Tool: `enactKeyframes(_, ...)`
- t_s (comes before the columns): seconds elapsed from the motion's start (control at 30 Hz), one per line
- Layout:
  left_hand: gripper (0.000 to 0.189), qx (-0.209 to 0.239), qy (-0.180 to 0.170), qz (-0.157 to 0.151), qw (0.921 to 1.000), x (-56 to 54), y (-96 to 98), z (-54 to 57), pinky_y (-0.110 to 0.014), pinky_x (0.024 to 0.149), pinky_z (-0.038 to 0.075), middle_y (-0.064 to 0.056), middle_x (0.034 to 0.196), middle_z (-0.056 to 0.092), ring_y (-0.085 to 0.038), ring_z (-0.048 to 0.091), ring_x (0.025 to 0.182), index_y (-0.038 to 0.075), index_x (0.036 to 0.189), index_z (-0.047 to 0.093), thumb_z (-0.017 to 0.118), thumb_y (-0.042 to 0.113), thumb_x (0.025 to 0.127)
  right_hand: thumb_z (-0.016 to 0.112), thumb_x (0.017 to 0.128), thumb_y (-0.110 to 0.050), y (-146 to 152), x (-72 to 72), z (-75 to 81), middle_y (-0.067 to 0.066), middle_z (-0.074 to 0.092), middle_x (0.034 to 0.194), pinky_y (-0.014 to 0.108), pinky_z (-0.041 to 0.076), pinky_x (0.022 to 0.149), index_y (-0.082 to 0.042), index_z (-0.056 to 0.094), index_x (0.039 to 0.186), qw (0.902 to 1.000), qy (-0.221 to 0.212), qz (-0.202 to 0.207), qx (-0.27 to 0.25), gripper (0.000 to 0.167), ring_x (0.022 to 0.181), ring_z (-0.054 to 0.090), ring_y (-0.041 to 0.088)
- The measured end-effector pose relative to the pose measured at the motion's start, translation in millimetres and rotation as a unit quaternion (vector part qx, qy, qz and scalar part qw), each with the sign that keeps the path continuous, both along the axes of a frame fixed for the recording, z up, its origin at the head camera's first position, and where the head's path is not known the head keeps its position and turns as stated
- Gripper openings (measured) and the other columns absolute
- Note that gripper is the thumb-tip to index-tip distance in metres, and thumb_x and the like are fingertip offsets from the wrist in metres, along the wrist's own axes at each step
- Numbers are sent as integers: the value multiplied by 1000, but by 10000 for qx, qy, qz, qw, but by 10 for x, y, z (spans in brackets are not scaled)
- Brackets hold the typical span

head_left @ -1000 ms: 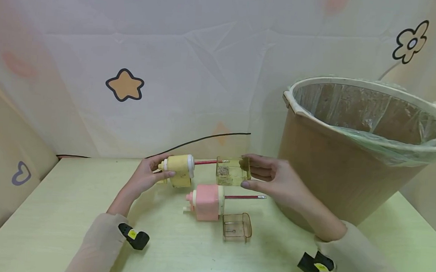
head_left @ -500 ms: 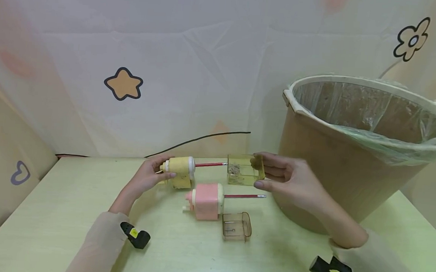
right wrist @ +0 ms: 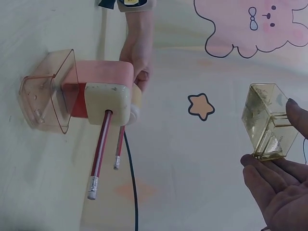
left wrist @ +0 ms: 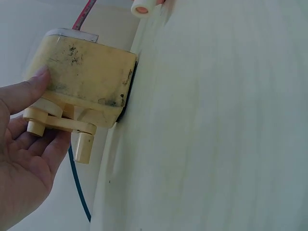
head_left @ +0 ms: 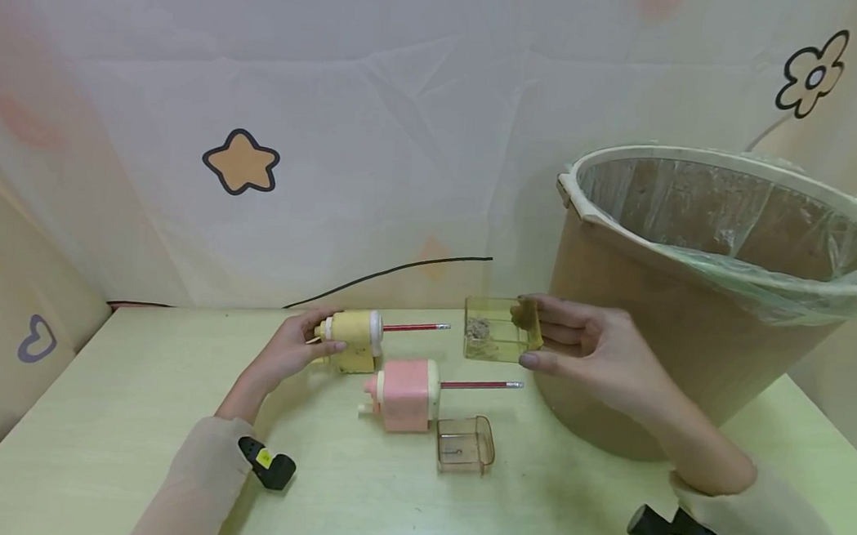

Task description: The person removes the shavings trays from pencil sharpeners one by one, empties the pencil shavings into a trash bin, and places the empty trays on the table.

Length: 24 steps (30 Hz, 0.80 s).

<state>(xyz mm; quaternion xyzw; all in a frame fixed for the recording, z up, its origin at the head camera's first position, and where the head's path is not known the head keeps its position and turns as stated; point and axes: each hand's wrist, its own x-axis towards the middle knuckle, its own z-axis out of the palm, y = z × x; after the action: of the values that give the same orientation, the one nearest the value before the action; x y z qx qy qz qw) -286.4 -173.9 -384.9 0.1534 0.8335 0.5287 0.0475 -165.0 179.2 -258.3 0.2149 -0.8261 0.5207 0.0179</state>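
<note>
My left hand (head_left: 291, 347) grips a yellow crank pencil sharpener (head_left: 354, 332) at the back left of the table, thumb on its near side. A red pencil (head_left: 416, 327) sticks out of its front; its crank handle (left wrist: 83, 144) shows in the left wrist view. My right hand (head_left: 586, 343) holds a clear yellow shavings drawer (head_left: 498, 329) between thumb and fingers, raised beside the bin, with grey shavings inside. A pink pencil sharpener (head_left: 406, 395) with another red pencil (head_left: 476, 385) stands nearer, and a clear brownish drawer (head_left: 465, 446) lies in front of it.
A large brown bin (head_left: 616, 328) with a plastic liner (head_left: 737, 278) over its rim stands at the right, close by my right hand. A patterned cloth (head_left: 377, 150) hangs behind the pale table (head_left: 356, 492).
My right hand has moved right and slightly up with the yellow drawer, away from the pencil in the yellow sharpener. My left hand stays on that sharpener, almost unmoved.
</note>
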Motion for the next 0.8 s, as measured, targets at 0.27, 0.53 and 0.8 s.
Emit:
enactKeyframes(0.27,57,-79,128,-117,9998,-3,-30,11,-27,79,47,-23,121,49,-35,50,112,-6,134,38,63,6,84,69,79,-5,76,56,75,19,52,125,21,47,81,6,42,132,9996,224,39,-186,60,108,55,13)
enactKeyframes(0.53,56,-18,145,-183,9997,-7,-34,9,-29,82,46,-25,123,49,-36,49,113,-8,132,39,64,7,84,68,78,3,197,110,185,3,59,120,22,48,79,9,43,130,9970,707,109,-294,58,105,57,6)
enactKeyframes(0.8,57,-124,108,-125,9998,-27,-47,-4,-32,83,46,-24,124,49,-36,49,114,-7,132,39,65,7,84,64,75,15,272,93,280,0,63,114,23,50,76,9,47,127,9898,848,499,-1030,55,101,61,12)
